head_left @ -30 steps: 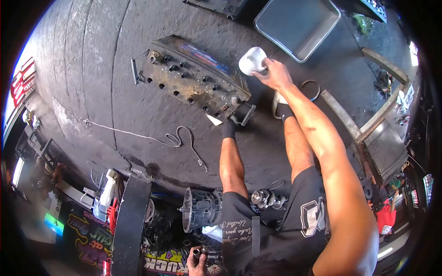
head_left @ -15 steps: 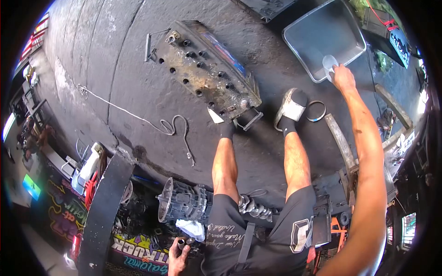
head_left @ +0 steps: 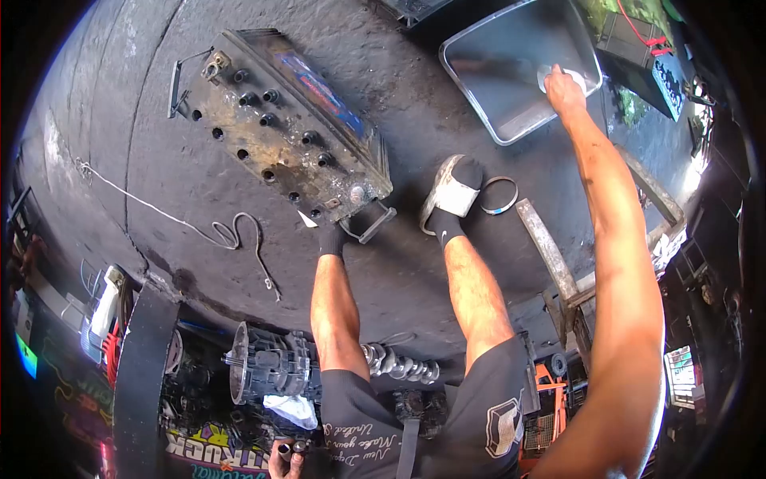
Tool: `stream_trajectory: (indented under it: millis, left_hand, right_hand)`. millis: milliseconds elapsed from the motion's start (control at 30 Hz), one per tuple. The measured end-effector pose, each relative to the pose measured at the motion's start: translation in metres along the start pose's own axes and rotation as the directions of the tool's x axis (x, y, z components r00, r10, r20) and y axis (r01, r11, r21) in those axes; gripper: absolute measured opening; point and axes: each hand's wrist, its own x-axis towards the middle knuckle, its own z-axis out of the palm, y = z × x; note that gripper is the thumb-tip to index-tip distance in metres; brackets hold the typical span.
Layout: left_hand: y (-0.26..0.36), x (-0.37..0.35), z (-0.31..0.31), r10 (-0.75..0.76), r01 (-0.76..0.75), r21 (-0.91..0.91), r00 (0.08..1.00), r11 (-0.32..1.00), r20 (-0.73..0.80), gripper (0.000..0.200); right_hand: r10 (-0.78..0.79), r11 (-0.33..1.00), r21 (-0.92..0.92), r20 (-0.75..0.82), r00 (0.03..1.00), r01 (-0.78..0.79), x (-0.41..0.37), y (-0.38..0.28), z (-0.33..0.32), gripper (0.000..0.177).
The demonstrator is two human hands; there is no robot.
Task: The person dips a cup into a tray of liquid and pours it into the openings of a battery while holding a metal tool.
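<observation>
Right hand (head_left: 565, 90): arm outstretched, grip clamped on a white cup (head_left: 543, 77), which sits directly at the fingertips, inside the outline of the metal tray (head_left: 495, 72), near its right wall. Fingers cover much of the cup; cannot tell its tilt or whether it touches the tray bottom. Left hand (head_left: 285, 465): low by the lap, grip closed round small metal cylinders (head_left: 285, 449), well apart from cup and tray; the right hand is clearly the nearer to both. Tray: reaches away from the person, far edge cut off at the top of the view; most of its width lies left of the cup. Right wall just beside the cup, dark box (head_left: 626, 38) beyond it. Left of the tray, across a stretch of floor (head_left: 423, 104), the engine block (head_left: 271, 148) lies with its long axis slanting from upper left to lower right, its near end by the left foot. On the near side: right foot (head_left: 455, 191), ring (head_left: 499, 211) just beside it, then the beam (head_left: 546, 249) below the forearm.
</observation>
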Motion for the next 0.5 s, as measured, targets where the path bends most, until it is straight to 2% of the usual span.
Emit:
stream_trajectory:
  millis: [33,100,133,200,233,300,367,467,500]
  left_hand:
    - [-0.002,0.000,0.000,-0.007,0.007,-0.002,1.000,1.000,0.001,0.038]
    - [0.006,-0.001,0.008,-0.091,0.090,-0.083,0.996,0.992,-0.008,0.039]
    - [0.019,-0.007,0.015,-0.115,0.113,-0.125,0.993,0.986,-0.009,0.041]
    - [0.029,-0.010,0.021,-0.125,0.120,-0.175,0.992,0.977,-0.017,0.042]
    - [0.030,-0.013,0.020,-0.137,0.128,-0.215,0.990,0.968,-0.025,0.043]
    - [0.026,-0.013,0.019,-0.117,0.113,-0.206,0.993,0.972,-0.007,0.044]
    - [0.027,-0.013,0.019,-0.125,0.118,-0.245,0.992,0.962,-0.011,0.044]
    - [0.018,-0.008,0.015,-0.086,0.079,-0.233,0.996,0.969,-0.022,0.044]
    - [0.014,-0.006,0.012,-0.047,0.040,-0.204,0.998,0.978,-0.032,0.044]
  right_hand:
    - [-0.006,1.000,-0.003,0.004,1.000,0.006,0.000,-0.003,0.003,0.027]
    - [0.200,0.929,0.331,-0.067,0.977,-0.167,0.000,-0.006,0.008,0.031]
    - [0.195,0.930,0.329,-0.070,0.978,-0.162,0.000,-0.009,0.009,0.031]
    - [-0.014,0.991,0.134,0.015,1.000,0.012,0.002,-0.017,0.010,0.035]
    - [-0.019,0.991,0.136,0.019,1.000,0.016,0.000,-0.025,0.013,0.035]
    - [0.065,0.928,0.369,-0.041,0.997,-0.045,-0.002,-0.042,0.018,0.027]
    - [-0.186,0.974,0.126,-0.017,0.982,0.187,0.000,-0.059,0.016,0.024]
    - [-0.146,0.969,0.191,-0.071,0.987,0.157,-0.009,-0.098,-0.007,0.025]
    - [-0.169,0.956,0.219,-0.125,0.978,0.194,-0.010,-0.108,-0.006,0.024]
